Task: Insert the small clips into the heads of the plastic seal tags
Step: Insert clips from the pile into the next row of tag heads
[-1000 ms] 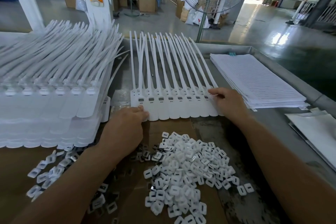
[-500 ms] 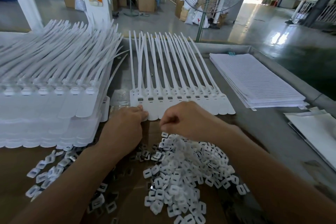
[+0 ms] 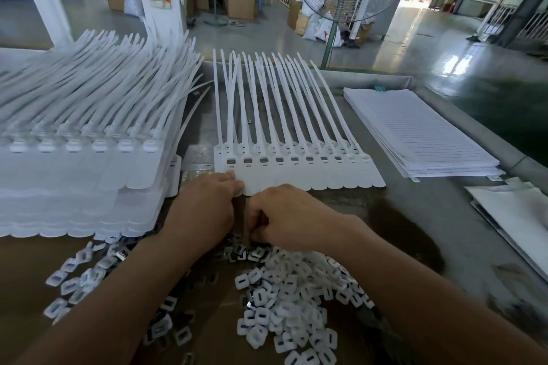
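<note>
Left hand [image 3: 204,210] lays flat fingers on the tag row's [image 3: 311,178] 7 o'clock corner. Right hand [image 3: 290,216], curled, sits at the clip pile's [image 3: 290,299] 12 o'clock edge; contents cannot be told.

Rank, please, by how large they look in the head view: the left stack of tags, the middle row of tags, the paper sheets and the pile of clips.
1. stack of tags
2. row of tags
3. paper sheets and pile of clips: about alike; the pile lies nearer the camera, so unranked.
</note>
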A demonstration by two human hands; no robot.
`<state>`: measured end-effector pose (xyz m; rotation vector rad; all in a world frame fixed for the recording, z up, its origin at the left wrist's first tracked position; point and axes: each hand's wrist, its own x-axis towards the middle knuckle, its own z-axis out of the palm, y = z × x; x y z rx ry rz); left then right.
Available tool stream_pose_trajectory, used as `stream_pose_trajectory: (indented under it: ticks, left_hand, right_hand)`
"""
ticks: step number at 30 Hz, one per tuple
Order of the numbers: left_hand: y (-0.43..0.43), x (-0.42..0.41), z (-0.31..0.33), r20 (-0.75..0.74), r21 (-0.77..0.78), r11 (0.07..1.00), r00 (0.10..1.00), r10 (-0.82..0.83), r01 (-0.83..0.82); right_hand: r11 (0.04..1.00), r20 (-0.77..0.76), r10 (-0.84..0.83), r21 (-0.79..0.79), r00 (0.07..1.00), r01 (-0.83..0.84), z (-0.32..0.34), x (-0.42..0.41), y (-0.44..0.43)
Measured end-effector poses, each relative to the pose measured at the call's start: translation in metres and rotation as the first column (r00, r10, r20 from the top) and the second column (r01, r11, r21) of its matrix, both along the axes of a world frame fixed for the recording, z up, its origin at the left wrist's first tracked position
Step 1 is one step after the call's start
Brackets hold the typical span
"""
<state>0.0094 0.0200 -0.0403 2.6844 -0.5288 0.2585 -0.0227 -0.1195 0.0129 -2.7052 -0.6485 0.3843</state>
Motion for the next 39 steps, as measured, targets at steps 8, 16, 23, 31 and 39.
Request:
stream_pose_trajectory:
  ticks: [8,16,23,31,39]
  left_hand:
    - [-0.001,-0.003,0.002,0.025,-0.003,1.000,1.000,0.009,-0.009]
    - [-0.001,-0.001,0.001,0.002,0.001,1.000,1.000,0.018,-0.018]
    - [0.000,0.000,0.002,0.005,0.008,1.000,1.000,-0.002,0.002]
    - [0.000,0.002,0.001,-0.019,0.015,1.000,1.000,0.006,-0.006]
    - [-0.001,0.000,0.000,-0.010,0.006,1.000,1.000,0.012,-0.012]
  right_hand:
    - [0.977,-0.035,-0.112,0.179,0.993,0.117,0.001,0.000,-0.013]
    - [0.936,-0.019,-0.253,0.248,0.967,0.249,0.009,0.004,-0.036]
    - [0.830,0.036,-0.457,0.376,0.889,0.411,0.007,0.020,-0.078]
    - [0.519,-0.001,-0.763,0.594,0.646,0.614,0.001,0.040,-0.135]
    - [0.479,0.029,-0.816,0.593,0.577,0.647,-0.006,0.054,-0.152]
